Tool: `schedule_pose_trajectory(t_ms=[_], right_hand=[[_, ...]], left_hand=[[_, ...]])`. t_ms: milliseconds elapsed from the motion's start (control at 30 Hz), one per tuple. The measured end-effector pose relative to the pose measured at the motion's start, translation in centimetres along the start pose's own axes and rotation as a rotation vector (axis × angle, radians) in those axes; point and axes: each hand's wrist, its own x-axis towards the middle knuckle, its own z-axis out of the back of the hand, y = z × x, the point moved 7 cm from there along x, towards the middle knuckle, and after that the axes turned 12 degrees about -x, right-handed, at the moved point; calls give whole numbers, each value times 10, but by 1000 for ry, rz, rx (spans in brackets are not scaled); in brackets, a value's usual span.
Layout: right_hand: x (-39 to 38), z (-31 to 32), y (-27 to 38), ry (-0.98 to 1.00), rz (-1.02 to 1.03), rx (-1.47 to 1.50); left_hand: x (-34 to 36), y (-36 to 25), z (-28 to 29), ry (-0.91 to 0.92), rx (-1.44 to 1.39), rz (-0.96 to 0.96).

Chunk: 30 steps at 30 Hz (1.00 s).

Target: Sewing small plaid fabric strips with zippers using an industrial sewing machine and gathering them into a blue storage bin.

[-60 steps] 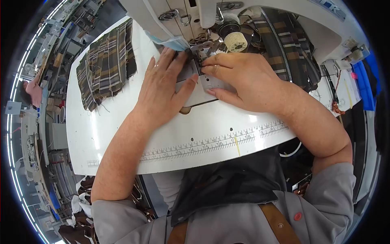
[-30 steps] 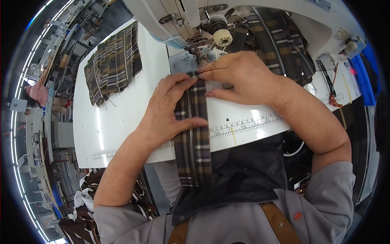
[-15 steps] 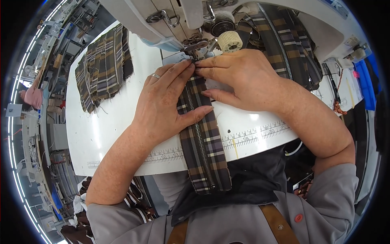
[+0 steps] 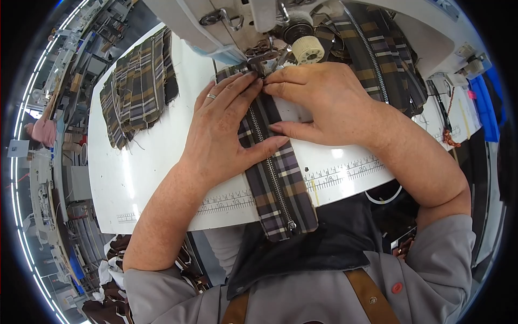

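A long plaid fabric strip (image 4: pixel 298 186) in brown, black, white and purple, with a metal zipper (image 4: pixel 271 167) down its middle, runs under the sewing machine's presser foot (image 4: pixel 256 67). Its near end, with the zipper slider (image 4: pixel 291 224), hangs past the table's front edge. Flat on the strip's left part lies my left hand (image 4: pixel 216 121), a ring on one finger, fingertips beside the foot and thumb across the zipper. My right hand (image 4: pixel 337 105) has its fingers stretched to the right of the foot, fingertips at the strip and thumb at its right edge.
Plaid pieces (image 4: pixel 139 86) with frayed edges lie at the table's left. More zippered plaid pieces (image 4: pixel 372 59) are heaped behind my right hand. The sewing machine (image 4: pixel 256 16) overhangs the work. A printed ruler scale (image 4: pixel 345 175) follows the white table's (image 4: pixel 162 183) front edge.
The strip has advanced away from me under the foot, and its near end has swung right. Its far part now shows beyond my left fingers. Both hands stay nearly in place.
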Motion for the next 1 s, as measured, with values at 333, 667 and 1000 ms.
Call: schedule_pose_trajectory(t_ms=[333,667,1000], right_hand=[[-1,0,0,8,-4,3],[-1,0,0,15,-8,1],[-1,0,2,14,0,-6]], left_hand=[[-1,3,-2,-13,-76,19],[0,7,1,-34,-182,93],[0,2,4,-40,-136,57]])
